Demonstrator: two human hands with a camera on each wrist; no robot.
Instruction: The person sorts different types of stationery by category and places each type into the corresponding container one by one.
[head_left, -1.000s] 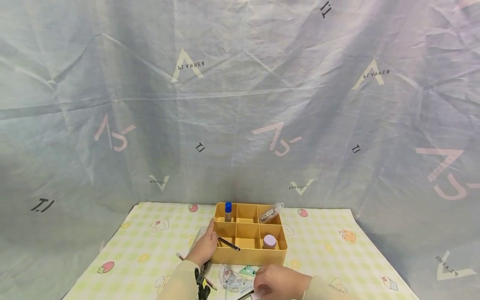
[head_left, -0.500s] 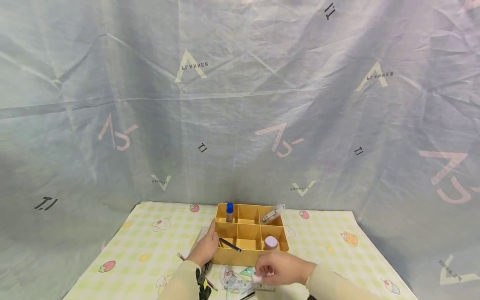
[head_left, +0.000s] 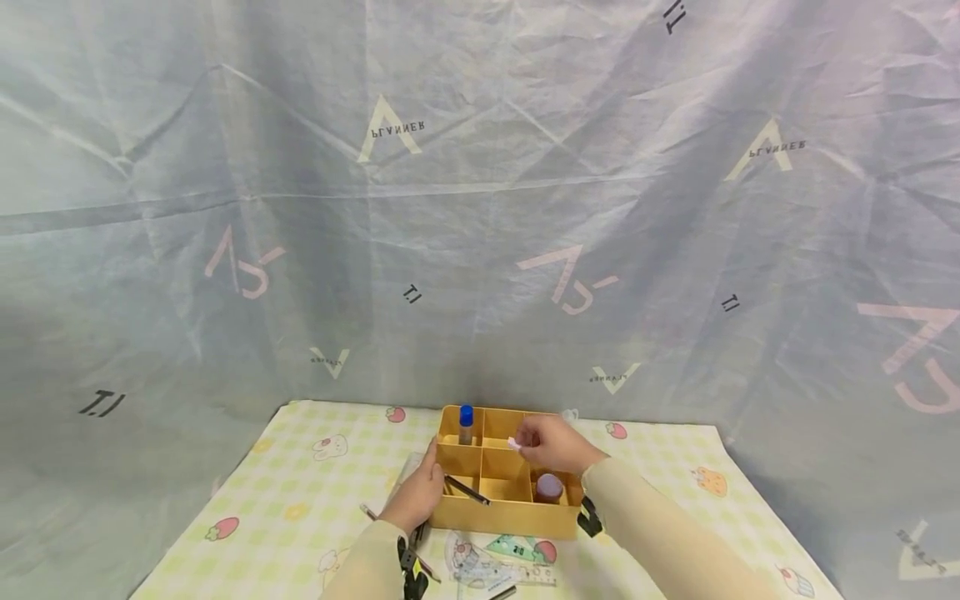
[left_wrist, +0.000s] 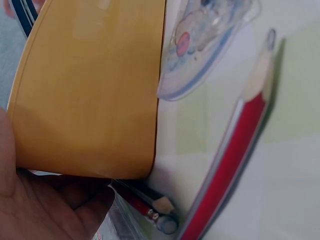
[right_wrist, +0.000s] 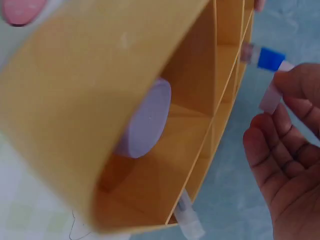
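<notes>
A yellow six-compartment desk organizer (head_left: pixel 506 520) stands on the table. My left hand (head_left: pixel 418 493) grips its left side, fingers against the outer wall in the left wrist view. My right hand (head_left: pixel 557 443) pinches a small pale lilac eraser (right_wrist: pixel 270 99) between thumb and fingers, above the back-middle compartment. A glue stick with a blue cap (head_left: pixel 466 423) stands in the back-left compartment. In the front-right one sits a lilac-lidded container (head_left: pixel 549 487). A black pen (head_left: pixel 467 490) leans out of the front-left one. The right hand mostly hides a clear tube (right_wrist: pixel 189 222) at the back right.
Clear rulers (head_left: pixel 480 568) and a green set square (head_left: pixel 512 546) lie in front of the organizer. A red pencil (left_wrist: pixel 230 160) and other pencils lie by the left forearm. Behind the table hangs a grey cloth (head_left: pixel 480 250).
My right hand has lifted the eraser from beside the rulers and carried it up and forward over the organizer. The left hand keeps its grip on the organizer's side.
</notes>
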